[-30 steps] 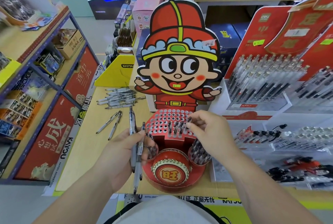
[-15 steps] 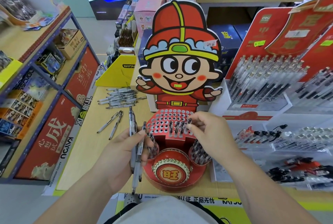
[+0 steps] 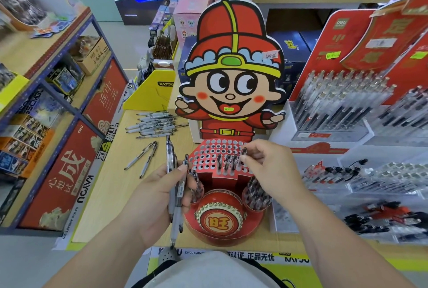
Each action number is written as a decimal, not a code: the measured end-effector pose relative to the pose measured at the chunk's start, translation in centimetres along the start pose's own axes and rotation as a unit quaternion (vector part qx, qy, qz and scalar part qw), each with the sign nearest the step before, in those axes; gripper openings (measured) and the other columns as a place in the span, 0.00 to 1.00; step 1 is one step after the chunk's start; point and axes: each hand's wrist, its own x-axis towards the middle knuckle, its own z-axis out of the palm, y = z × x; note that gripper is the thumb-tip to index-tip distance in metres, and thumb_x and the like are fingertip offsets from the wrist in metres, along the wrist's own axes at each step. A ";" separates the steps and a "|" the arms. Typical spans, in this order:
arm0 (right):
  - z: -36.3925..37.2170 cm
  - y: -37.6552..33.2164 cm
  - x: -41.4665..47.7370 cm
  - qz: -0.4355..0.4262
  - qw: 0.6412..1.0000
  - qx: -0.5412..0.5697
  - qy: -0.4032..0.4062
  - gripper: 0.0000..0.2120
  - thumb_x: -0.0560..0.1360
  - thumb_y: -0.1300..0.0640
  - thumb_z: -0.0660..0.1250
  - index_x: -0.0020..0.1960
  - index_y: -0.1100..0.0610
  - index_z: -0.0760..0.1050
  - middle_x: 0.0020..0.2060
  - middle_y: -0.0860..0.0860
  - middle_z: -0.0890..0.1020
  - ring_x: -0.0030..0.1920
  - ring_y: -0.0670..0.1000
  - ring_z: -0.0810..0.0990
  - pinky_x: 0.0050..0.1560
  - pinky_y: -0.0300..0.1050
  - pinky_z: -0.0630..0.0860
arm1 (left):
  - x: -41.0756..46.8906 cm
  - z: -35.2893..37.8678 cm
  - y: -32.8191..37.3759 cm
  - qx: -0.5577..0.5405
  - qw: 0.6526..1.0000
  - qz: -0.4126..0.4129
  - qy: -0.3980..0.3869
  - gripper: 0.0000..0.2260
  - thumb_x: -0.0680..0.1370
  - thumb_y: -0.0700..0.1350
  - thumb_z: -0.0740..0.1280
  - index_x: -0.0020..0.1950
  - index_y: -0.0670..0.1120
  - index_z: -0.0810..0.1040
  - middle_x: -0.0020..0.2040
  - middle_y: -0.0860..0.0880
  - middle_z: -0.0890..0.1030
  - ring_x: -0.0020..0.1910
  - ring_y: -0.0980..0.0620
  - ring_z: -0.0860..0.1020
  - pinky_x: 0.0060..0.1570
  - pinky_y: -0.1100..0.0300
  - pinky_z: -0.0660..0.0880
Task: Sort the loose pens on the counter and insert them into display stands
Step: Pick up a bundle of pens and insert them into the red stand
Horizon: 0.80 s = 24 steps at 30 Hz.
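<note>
Okay, a person is standing at the wooden counter (image 3: 102, 197), working at the red display stand (image 3: 209, 148) with a cartoon boy cutout (image 3: 231, 93) rising behind it. The left hand (image 3: 157, 199) is gripping two pens (image 3: 171, 172) side by side. Its fingers are curling round the barrels and the thumb is pressing across them. The clip ends are pointing away from the person and the tips are hanging down below the palm, just left of the stand.

The right hand (image 3: 271, 169) is hovering over the stand's holed panel. Its fingertips (image 3: 246, 161) are bunching together and pinching the top of a dark pen (image 3: 243, 150). That pen is sitting at the right end of a short row of pens (image 3: 228, 163) standing upright in the holes. How deep it is going in, cannot tell.

Two round cups are flanking the stand's front: the left cup (image 3: 196, 189) and the right cup (image 3: 256, 196), both holding pens.

A pile of loose pens (image 3: 155, 124) is lying on the counter at the far left of the stand, near a yellow box (image 3: 150, 93). A pair of pens (image 3: 144, 158) is lying closer, apart from the pile, far ends touching.

On the right, red racks (image 3: 342, 102) are showing rows of pens, blurred.
</note>
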 end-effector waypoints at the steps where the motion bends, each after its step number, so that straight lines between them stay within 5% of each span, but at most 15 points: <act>1: 0.0 -0.1 -0.1 -0.004 1.000 0.003 -0.006 0.08 0.75 0.60 0.74 0.53 0.54 0.83 0.40 0.36 0.79 0.47 0.31 0.78 0.46 0.24 0.74 | 0.0 0.0 0.0 -0.001 1.000 0.000 -0.001 0.06 0.83 0.44 0.63 0.55 0.42 0.75 0.39 0.41 0.79 0.27 0.48 0.70 0.27 0.57 0.69; 18: 0.0 0.2 0.1 0.011 0.999 -0.029 -0.016 0.07 0.75 0.58 0.74 0.52 0.54 0.82 0.40 0.39 0.81 0.41 0.35 0.79 0.44 0.29 0.77 | -0.5 0.4 0.4 -0.017 1.000 -0.009 -0.014 0.07 0.80 0.37 0.61 0.56 0.39 0.74 0.39 0.39 0.78 0.26 0.47 0.68 0.24 0.57 0.68; 24: -1.6 -1.5 -0.2 0.021 1.000 -0.006 0.006 0.16 0.76 0.51 0.72 0.64 0.49 0.78 0.49 0.41 0.82 0.47 0.38 0.80 0.51 0.37 0.80 | -1.0 1.5 1.4 -0.007 0.998 0.004 -0.059 0.12 0.77 0.42 0.66 0.60 0.41 0.76 0.40 0.40 0.80 0.26 0.48 0.71 0.25 0.59 0.69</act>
